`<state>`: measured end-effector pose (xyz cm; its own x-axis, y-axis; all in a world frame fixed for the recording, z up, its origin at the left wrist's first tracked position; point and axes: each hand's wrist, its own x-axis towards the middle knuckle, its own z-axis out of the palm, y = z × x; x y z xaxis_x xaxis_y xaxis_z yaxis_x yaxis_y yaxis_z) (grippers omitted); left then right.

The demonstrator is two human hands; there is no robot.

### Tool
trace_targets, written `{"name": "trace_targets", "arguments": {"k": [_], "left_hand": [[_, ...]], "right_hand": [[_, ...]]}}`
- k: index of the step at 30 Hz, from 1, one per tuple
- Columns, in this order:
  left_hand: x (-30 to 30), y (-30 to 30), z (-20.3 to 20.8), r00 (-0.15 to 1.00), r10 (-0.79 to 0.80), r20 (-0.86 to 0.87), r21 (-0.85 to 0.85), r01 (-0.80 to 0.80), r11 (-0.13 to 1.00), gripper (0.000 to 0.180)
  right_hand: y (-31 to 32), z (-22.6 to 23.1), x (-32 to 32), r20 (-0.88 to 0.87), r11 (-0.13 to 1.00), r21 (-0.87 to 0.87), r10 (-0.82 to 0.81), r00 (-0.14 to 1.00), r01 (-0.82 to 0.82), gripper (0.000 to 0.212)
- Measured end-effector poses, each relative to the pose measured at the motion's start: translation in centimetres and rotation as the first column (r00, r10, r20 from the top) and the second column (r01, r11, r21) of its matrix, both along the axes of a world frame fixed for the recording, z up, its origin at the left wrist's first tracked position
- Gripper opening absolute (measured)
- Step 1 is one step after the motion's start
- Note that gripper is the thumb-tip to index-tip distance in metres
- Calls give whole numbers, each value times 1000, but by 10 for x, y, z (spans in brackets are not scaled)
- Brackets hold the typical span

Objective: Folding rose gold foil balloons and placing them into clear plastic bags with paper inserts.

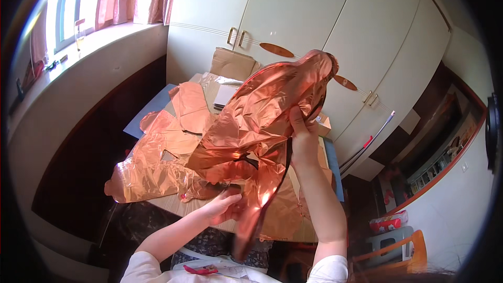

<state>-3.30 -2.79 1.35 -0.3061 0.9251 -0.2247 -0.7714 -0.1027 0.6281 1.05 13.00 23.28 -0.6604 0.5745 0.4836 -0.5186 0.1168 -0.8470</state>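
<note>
A large, crumpled copper-coloured foil balloon [267, 94], uninflated and with a dark edge along its right side, is held up over the table. My right hand [305, 139] grips it at the right edge, thumb pressed on the foil. Lower down, my left hand [225, 207] has its fingers closed at the balloon's lower left part; the foil partly hides the fingertips. More flat copper foil balloons [152, 165] lie on the left half of the table, one with a small triangular opening. Another piece of copper foil [285, 222] lies at the near right.
The wooden table [170, 207] has blue board [139, 120] showing at its sides. Folded cardboard [230, 62] stands at the back against white cabinets [293, 5]. To the right are a wooden-armed chair [416, 246] and a leaning pole [369, 139]. A red object [200, 270] rests on my lap.
</note>
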Motion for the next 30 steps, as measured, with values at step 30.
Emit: {"name": "trace_targets", "arguments": {"k": [30], "left_hand": [[-131,-249,183,16,912,-411,717,-611,334,39]], "right_hand": [[-70,-143,-19,-398,506,-497,589,704,-705,27]]}}
